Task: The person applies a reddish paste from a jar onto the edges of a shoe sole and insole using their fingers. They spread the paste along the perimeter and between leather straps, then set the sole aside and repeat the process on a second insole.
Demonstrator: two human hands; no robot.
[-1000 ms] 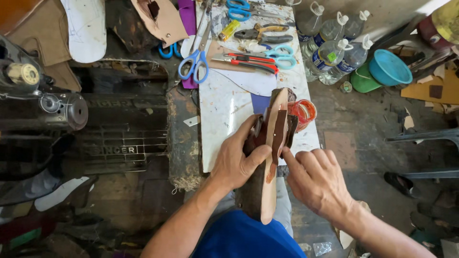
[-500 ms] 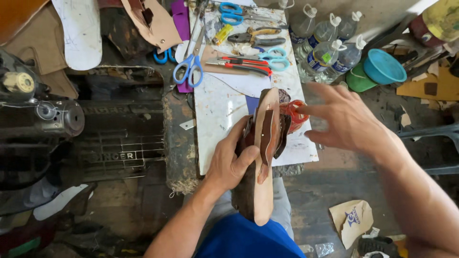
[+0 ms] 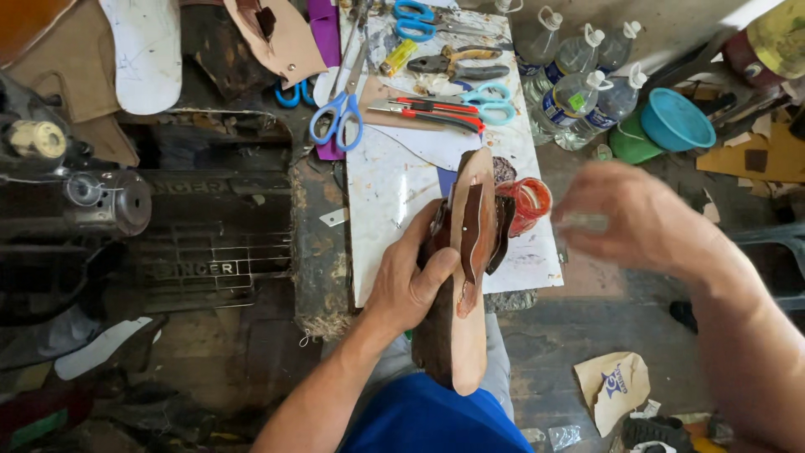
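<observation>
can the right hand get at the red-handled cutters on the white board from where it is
Probably yes. The right hand is raised, blurred, off the shoe, which the left hand grips. The cutters lie uncovered on the board; only the shoe's tip and a red pot stand near the path.

Left hand (image 3: 408,281) clenched, right hand (image 3: 641,222) raised.

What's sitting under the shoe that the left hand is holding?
Beneath the shoe gripped by the left hand lies the white work board, and lower down the person's lap in blue cloth. Whatever lies directly under the shoe is covered.
</observation>
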